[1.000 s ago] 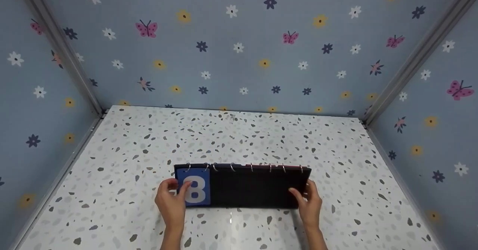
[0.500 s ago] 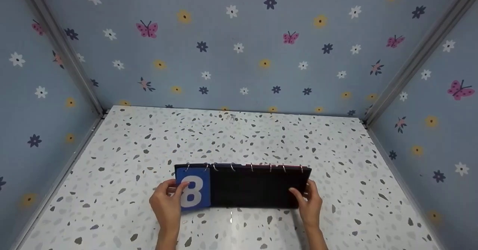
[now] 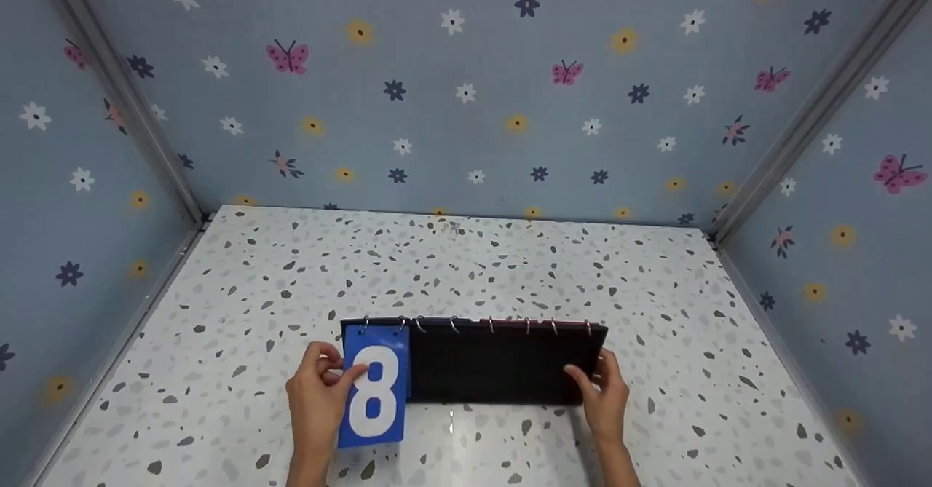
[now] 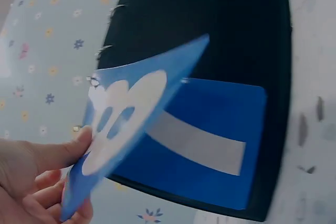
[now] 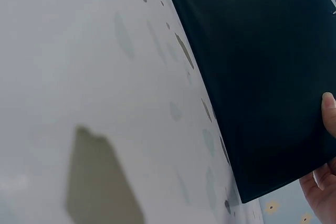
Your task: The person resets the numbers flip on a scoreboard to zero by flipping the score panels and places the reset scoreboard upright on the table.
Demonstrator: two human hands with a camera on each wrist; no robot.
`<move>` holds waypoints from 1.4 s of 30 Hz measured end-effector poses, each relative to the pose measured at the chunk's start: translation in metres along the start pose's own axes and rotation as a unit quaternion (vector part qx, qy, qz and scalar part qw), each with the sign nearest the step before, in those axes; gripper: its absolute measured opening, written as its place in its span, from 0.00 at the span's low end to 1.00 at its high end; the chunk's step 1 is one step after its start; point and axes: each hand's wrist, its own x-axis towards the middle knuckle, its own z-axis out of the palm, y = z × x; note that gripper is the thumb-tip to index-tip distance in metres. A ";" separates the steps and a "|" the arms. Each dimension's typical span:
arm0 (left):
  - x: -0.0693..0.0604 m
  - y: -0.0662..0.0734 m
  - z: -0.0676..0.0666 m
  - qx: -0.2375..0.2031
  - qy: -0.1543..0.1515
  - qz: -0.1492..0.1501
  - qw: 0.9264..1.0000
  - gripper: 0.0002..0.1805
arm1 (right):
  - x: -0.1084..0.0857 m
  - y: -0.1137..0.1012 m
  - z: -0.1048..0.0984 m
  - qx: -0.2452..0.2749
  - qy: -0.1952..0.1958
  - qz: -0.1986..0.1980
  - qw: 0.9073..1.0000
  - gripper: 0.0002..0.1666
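A black flip scoreboard (image 3: 488,363) stands on the speckled table, with metal rings (image 3: 455,325) along its top edge. My left hand (image 3: 314,389) pinches the left edge of a blue number card (image 3: 399,400) bearing a white 8, thumb in front. That card hangs from the rings, pulled forward off the board, its lower end past the board's bottom edge. Under it, the left wrist view shows another blue card (image 4: 231,114) with a white stroke, its digit partly hidden. At the board's right end, my right hand (image 3: 606,400) holds the edge, thumb in front and fingers behind.
White speckled tabletop (image 3: 451,268) surrounds the board. A blue flower-and-butterfly panel (image 3: 466,50) rises at the back, with similar panels left and right. Thin red and blue edges show behind the board's top.
My left hand has drawn the 8 card away from the board toward me, moving slightly left; its lower end has swung forward. The right hand and the board have stayed in place.
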 end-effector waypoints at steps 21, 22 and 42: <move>0.021 0.004 -0.020 -0.271 -0.080 0.004 0.959 0.15 | 0.000 0.000 0.000 -0.006 -0.004 0.013 1.000 0.26; 0.022 0.005 -0.019 -0.265 -0.071 0.015 0.961 0.15 | 0.000 0.000 0.000 -0.007 -0.005 0.013 1.000 0.26; 0.060 0.028 0.002 -0.184 0.069 0.184 0.963 0.07 | 0.000 0.005 0.000 -0.016 -0.009 0.029 0.999 0.27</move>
